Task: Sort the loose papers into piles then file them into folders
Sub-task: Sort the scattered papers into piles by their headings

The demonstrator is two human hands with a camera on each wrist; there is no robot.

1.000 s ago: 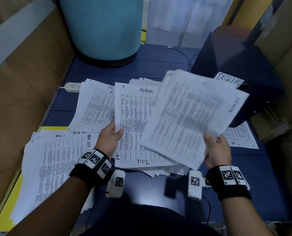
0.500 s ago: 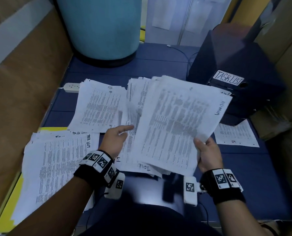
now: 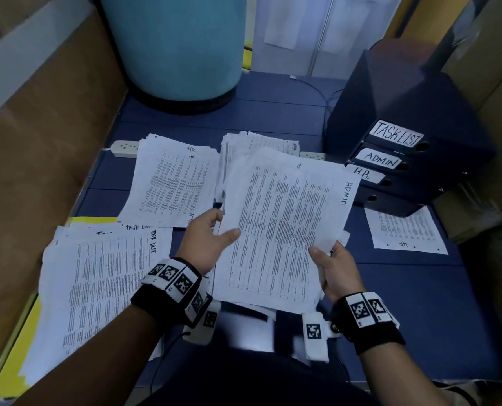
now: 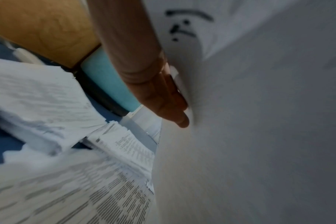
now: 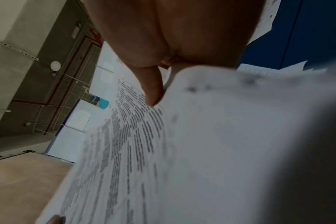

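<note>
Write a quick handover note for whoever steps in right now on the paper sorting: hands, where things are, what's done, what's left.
Right hand pinches the near right corner of the ADMIN sheaf, held above the middle pile.
Left hand is open, its straight fingers against the sheaf's left edge.
Piles on the blue mat: TASK LIST pile near left, HR pile far left, ADMIN pile under the sheaf. One loose sheet lies by the binders.
Binders labelled TASK LIST, ADMIN, HR are stacked at right, shut.
Done: most papers piled by label.
Left: place the sheaf, sort the loose sheet, file all piles.
</note>
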